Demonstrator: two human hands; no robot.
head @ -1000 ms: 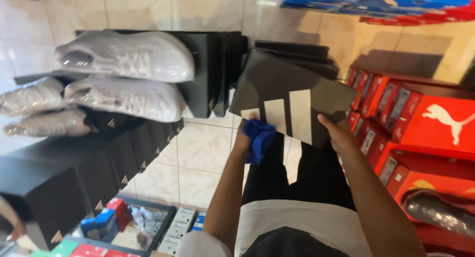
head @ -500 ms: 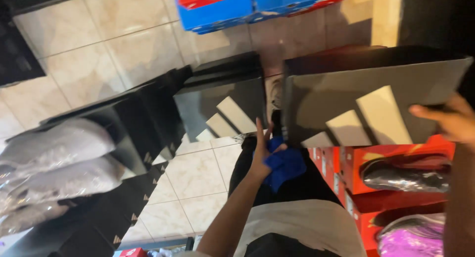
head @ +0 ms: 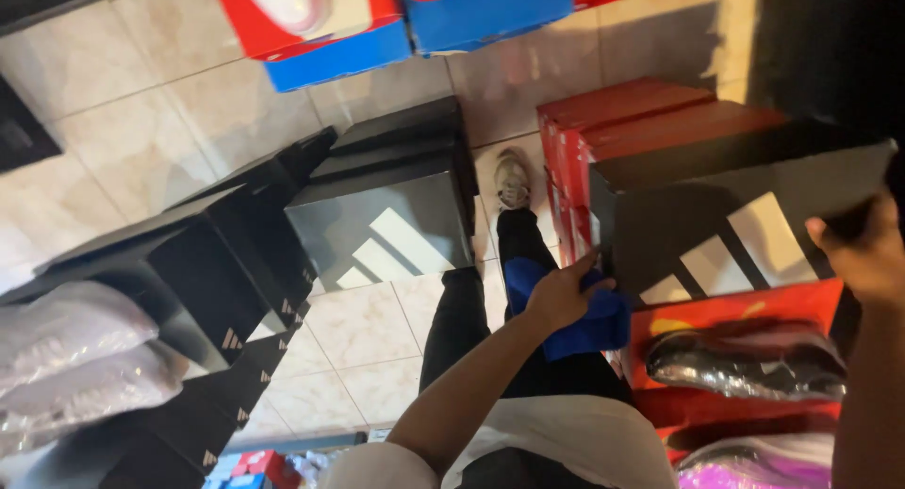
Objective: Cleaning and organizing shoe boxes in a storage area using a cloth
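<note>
Since a moment ago, I am holding the black shoe box (head: 745,216) further right, over the red boxes (head: 641,122). My left hand (head: 564,293) is clasping a blue cloth (head: 594,324) against its near-left corner; my right hand (head: 863,249) is gripping its right end. Below it, an open red box (head: 735,310) is holding a wrapped dark shoe (head: 745,362).

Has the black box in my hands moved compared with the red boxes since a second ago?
Yes. The black box, held by the left hand and right hand, has moved rightward, now over the red boxes.
</note>
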